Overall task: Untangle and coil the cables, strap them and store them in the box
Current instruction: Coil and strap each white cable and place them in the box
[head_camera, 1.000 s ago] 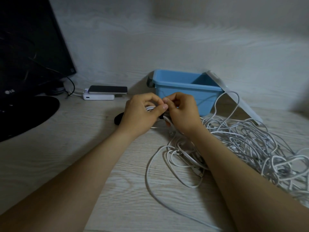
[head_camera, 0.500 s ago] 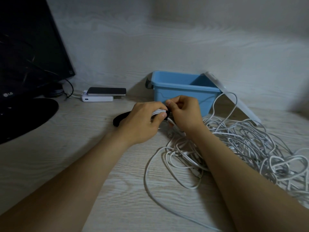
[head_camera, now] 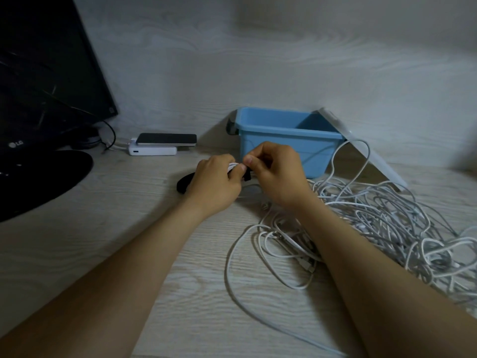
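In front of the box [head_camera: 284,130], with the left grip [head_camera: 215,182] clasping the coil [head_camera: 233,166] and the right grip [head_camera: 277,171] pinching the strap [head_camera: 247,174], a slip could spring the loops loose.

"LG" on monitor bezel [head_camera: 15,144]

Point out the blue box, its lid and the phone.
blue box [head_camera: 316,158], head view, right part of front wall.
lid [head_camera: 379,166], head view, middle of its white face.
phone [head_camera: 166,139], head view, middle of its screen.

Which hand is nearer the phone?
Left. The left hand, gripping a coiled cable, is right of the phone; the right hand, pinching the strap, is farther right, before the blue box.
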The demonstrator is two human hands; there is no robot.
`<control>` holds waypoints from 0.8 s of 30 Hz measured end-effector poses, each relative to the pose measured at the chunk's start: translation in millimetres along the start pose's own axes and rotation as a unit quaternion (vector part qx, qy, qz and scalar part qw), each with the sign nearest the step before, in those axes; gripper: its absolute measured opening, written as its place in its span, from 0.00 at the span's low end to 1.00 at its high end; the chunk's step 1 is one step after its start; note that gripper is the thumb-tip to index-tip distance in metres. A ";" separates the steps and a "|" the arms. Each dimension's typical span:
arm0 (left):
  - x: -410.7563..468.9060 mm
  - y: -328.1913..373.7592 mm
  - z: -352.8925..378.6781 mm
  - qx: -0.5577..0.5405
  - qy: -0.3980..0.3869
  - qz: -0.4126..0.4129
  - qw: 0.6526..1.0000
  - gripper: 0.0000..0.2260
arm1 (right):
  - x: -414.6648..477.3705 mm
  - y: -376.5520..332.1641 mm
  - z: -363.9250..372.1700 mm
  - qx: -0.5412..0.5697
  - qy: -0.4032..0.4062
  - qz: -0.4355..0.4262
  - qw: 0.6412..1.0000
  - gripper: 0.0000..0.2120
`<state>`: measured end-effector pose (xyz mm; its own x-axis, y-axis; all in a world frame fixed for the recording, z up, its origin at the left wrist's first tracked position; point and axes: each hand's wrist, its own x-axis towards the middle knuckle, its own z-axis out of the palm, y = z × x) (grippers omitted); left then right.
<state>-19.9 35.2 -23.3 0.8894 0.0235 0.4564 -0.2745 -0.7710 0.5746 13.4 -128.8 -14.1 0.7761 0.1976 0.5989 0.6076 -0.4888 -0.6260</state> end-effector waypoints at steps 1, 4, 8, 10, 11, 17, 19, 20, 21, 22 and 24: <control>0.2 0.0 -0.7 -0.017 0.002 -0.013 1.000 0.15 | -0.2 -1.3 -1.0 -0.012 -0.003 -0.003 1.000 0.06; 1.6 -5.3 3.2 -0.108 -0.032 -0.065 0.992 0.15 | -0.1 -2.9 -3.5 -0.037 -0.022 -0.013 0.999 0.05; 1.4 -11.7 10.2 -0.259 -0.060 -0.117 0.957 0.18 | 2.2 -1.0 -6.4 -0.061 -0.053 -0.049 0.995 0.04; 1.7 -8.8 10.3 -0.304 -0.055 -0.142 0.940 0.20 | 1.7 -1.0 -9.0 -0.073 -0.075 -0.073 0.992 0.02; 1.5 -6.2 9.3 -0.319 -0.049 -0.157 0.933 0.20 | 1.6 -0.8 -11.0 -0.086 -0.081 -0.095 0.989 0.03; 4.7 -1.6 4.2 -0.363 -0.014 -0.230 0.903 0.18 | 7.9 2.9 -11.1 -0.241 -0.124 -0.218 0.938 0.18; 5.8 1.4 3.7 -0.398 -0.013 -0.233 0.887 0.18 | 8.0 1.2 -4.0 -0.297 -0.060 -0.249 0.920 0.14; 6.1 3.1 2.8 -0.419 -0.014 -0.228 0.879 0.18 | 7.8 1.0 -0.2 -0.320 -0.026 -0.268 0.908 0.12; 6.2 4.9 1.3 -0.442 -0.012 -0.222 0.869 0.17 | 6.9 1.7 2.8 -0.339 -0.002 -0.283 0.897 0.10; 6.0 7.5 -0.2 -0.459 -0.007 -0.215 0.862 0.17 | 6.4 3.6 5.2 -0.350 0.015 -0.291 0.890 0.10; 4.4 12.4 -2.5 -0.480 0.006 -0.189 0.857 0.22 | 6.2 6.0 5.0 -0.358 0.034 -0.286 0.888 0.12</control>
<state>-20.2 27.4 -12.5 0.9787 0.1679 0.1179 -0.1468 0.1713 0.9742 22.7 -126.3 -16.6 0.3474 0.5482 0.7608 0.6178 -0.7441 0.2541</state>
